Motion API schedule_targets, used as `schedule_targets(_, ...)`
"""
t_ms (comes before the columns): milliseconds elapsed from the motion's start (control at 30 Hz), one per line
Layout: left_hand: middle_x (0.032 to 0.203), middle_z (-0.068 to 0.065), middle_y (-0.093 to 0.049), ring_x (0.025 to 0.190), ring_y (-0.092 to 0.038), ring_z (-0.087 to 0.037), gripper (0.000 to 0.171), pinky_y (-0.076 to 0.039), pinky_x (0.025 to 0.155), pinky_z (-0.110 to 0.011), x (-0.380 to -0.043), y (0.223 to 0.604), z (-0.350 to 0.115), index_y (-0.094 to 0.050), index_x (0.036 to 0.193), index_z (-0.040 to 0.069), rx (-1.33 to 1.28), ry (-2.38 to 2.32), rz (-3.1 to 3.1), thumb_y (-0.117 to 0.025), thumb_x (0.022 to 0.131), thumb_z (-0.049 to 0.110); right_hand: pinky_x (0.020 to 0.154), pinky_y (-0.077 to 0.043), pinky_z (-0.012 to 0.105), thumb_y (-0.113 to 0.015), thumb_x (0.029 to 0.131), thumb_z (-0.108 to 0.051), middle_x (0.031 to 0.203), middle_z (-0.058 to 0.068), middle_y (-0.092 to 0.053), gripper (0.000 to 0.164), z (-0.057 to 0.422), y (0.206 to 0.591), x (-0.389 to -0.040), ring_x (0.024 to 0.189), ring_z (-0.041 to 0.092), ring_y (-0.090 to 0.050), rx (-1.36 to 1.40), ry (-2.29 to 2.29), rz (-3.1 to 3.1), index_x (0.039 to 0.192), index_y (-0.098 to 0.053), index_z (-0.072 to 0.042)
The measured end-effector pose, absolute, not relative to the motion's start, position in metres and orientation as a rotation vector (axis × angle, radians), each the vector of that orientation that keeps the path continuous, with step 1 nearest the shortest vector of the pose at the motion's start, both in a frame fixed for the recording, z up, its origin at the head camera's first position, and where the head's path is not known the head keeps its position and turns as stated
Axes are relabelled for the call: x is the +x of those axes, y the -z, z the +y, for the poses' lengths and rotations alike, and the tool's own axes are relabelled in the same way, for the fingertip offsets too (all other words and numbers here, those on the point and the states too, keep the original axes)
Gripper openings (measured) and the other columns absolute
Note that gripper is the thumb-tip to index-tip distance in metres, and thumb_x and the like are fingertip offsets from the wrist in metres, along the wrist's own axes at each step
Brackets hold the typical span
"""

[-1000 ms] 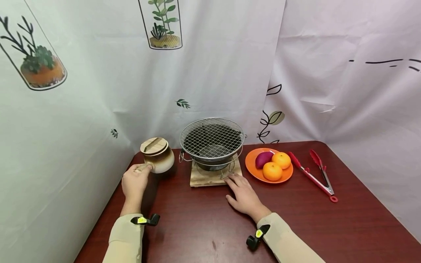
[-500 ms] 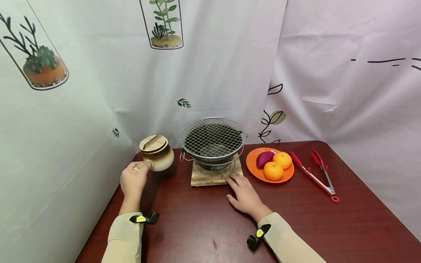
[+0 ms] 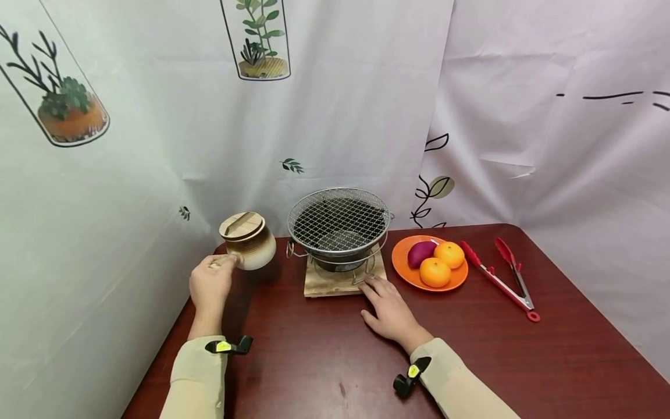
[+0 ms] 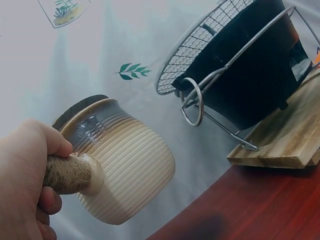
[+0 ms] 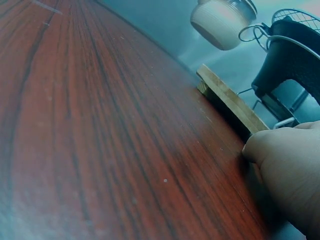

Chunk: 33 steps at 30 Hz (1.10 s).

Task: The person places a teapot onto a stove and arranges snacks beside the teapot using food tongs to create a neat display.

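My left hand [image 3: 210, 285] grips the twine-wrapped side handle [image 4: 69, 174] of a ribbed ceramic pot [image 3: 256, 249], brown above and cream below. A round wooden lid [image 3: 242, 226] sits on top. In both wrist views the pot hangs above the table, slightly tilted. To its right stands a black tabletop grill [image 4: 250, 70] with a round wire mesh [image 3: 340, 224] and a wire frame, on a square wooden board [image 3: 327, 283]. At the board's front right corner rests my right hand [image 3: 389, 311], fingers extended, fingertips by the frame's foot; no object is in its grasp.
An orange plate [image 3: 403, 278] right of the grill bears two mandarins [image 3: 435, 272] and a purple sweet potato [image 3: 420, 254]. Farther right lie red-tipped tongs [image 3: 505, 288], spread apart. Fabric walls [image 3: 335, 128] stand close behind and left of the dark red table [image 3: 314, 355].
My left hand has raised the pot a little and shifted it slightly left. The right hand stays at the board's corner.
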<state>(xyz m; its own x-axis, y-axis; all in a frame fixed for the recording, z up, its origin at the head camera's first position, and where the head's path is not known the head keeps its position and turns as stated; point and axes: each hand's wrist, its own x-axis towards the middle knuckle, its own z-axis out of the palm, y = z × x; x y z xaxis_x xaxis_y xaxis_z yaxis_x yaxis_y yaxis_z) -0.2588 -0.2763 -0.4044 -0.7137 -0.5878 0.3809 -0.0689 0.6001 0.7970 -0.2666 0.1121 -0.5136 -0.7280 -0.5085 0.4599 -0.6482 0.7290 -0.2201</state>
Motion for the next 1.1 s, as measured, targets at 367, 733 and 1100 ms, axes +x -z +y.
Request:
schedule_targets(367,0.095,-0.019,-0.073,0.089,-0.065,-0.034,0.035,-0.047,0.076,-0.045,-0.26,0.392,-0.276,-0.076,0.105,0.005,0.495,1.035,-2.138,-0.071,0.089,0.036,0.117,-0.029,0.054,-0.072,0.088,-0.028,0.143,0.017,-0.053,0.058,0.112,0.514,-0.266,0.139,0.04,-0.043,0.895,-0.512,-2.557,0.139,-0.058,-0.007)
schedule_targets(733,0.1,-0.019,-0.073,0.09,-0.064,-0.032,0.034,-0.046,0.076,-0.043,-0.259,0.378,-0.278,-0.076,0.105,0.005,0.483,1.046,-2.13,-0.071,0.089,0.035,0.117,-0.03,0.054,-0.072,0.088,-0.029,0.144,0.016,-0.052,0.058,0.112,0.514,-0.266,0.138,0.039,-0.043,0.901,-0.529,-2.559,0.14,-0.058,-0.007)
schedule_targets(1100,0.098,-0.018,-0.074,0.091,-0.065,-0.034,0.034,-0.047,0.078,-0.046,-0.257,0.362,-0.28,-0.077,0.102,0.005,0.475,1.025,-2.123,-0.071,0.088,0.035,0.117,-0.03,0.054,-0.072,0.088,-0.029,0.144,0.017,-0.052,0.059,0.113,0.517,-0.266,0.138,0.04,-0.043,0.902,-0.513,-2.552,0.141,-0.057,-0.007)
